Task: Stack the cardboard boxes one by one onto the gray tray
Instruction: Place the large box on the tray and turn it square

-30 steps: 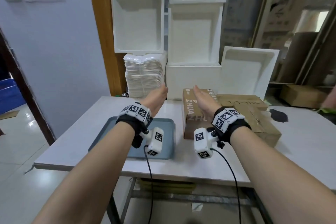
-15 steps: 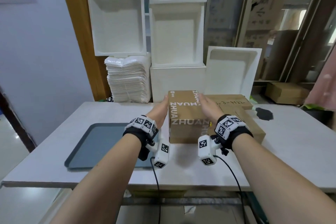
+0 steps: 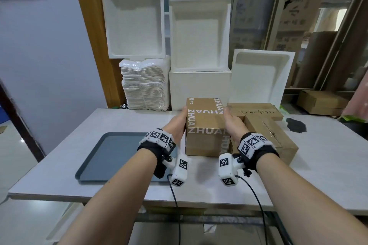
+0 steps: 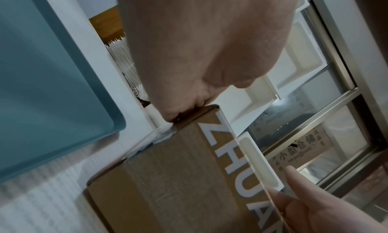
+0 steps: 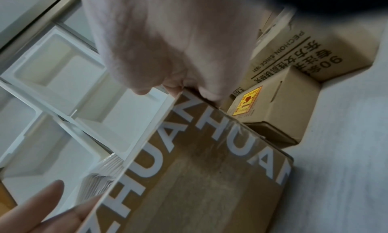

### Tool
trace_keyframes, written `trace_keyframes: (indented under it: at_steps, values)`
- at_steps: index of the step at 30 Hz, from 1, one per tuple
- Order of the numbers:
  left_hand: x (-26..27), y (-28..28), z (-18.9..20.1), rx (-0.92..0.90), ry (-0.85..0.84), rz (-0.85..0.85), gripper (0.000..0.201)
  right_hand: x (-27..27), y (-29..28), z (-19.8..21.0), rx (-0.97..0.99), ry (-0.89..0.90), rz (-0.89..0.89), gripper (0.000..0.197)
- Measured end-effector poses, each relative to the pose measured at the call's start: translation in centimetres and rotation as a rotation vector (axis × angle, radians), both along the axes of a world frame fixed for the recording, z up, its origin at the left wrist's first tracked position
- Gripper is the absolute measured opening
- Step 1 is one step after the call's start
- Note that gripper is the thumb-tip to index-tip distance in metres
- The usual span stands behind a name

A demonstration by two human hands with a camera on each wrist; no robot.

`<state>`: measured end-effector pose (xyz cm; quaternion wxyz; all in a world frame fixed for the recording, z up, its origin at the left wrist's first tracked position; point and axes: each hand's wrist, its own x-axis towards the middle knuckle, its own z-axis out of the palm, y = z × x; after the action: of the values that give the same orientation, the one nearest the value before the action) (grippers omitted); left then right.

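Note:
A brown cardboard box [image 3: 205, 125] printed ZHUAN stands at the middle of the white table, right of the gray tray [image 3: 111, 155]. My left hand [image 3: 177, 123] grips its left side, thumb at the top edge, fingers curled at the far corner. My right hand [image 3: 233, 123] grips the right side likewise. The left wrist view shows the box [image 4: 168, 178], my left hand [image 4: 199, 54] and the tray [image 4: 42, 70]. In the right wrist view are the box [image 5: 199, 178] and my right hand [image 5: 168, 37]. Whether the box is off the table, I cannot tell.
More cardboard boxes [image 3: 264, 127] lie against the held box's right side, one with handwriting [image 3: 256, 111]. White foam boxes [image 3: 199, 36] and a pile of white bags [image 3: 143, 85] stand along the table's back. A dark patch [image 3: 295, 124] marks the table at right.
Both hands came in from over the table and closed on the ZHUAN box's two sides. The head view swung right, so the tray sits further left.

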<state>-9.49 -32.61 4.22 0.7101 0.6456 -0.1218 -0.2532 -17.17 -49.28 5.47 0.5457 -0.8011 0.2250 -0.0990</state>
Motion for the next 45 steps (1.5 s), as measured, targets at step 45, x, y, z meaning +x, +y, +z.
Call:
trace_keyframes:
  at_steps: [45]
  values:
    - [-3.3,21.8,0.3,-0.012,-0.051,0.288,0.055,-0.3,20.8,-0.3,0.023,-0.104,0.299,0.095]
